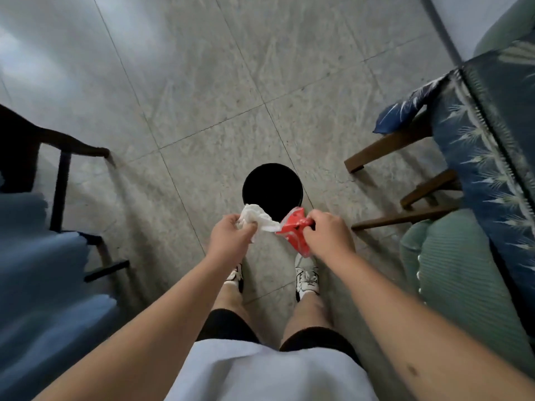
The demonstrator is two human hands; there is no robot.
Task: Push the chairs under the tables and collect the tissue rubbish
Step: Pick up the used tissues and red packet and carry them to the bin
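I stand over a round black bin [272, 186] on the grey tiled floor, just in front of my feet. My left hand [230, 237] is closed around crumpled white tissue [257, 217], which hangs over the bin's near rim. My right hand [328, 234] pinches a red and white plastic wrapper [293, 230] beside the tissue; the two touch in the middle. A dark wooden chair [60, 180] with a blue cushion stands at my left. At my right a chair with a green cushion [451, 273] sits against a table under a blue patterned cloth [477, 146].
Wooden chair legs and rungs [405, 180] stick out from under the blue-clothed table on the right. A dark rung of the left chair [107, 270] reaches toward my left foot. Tiled floor stretches beyond the bin.
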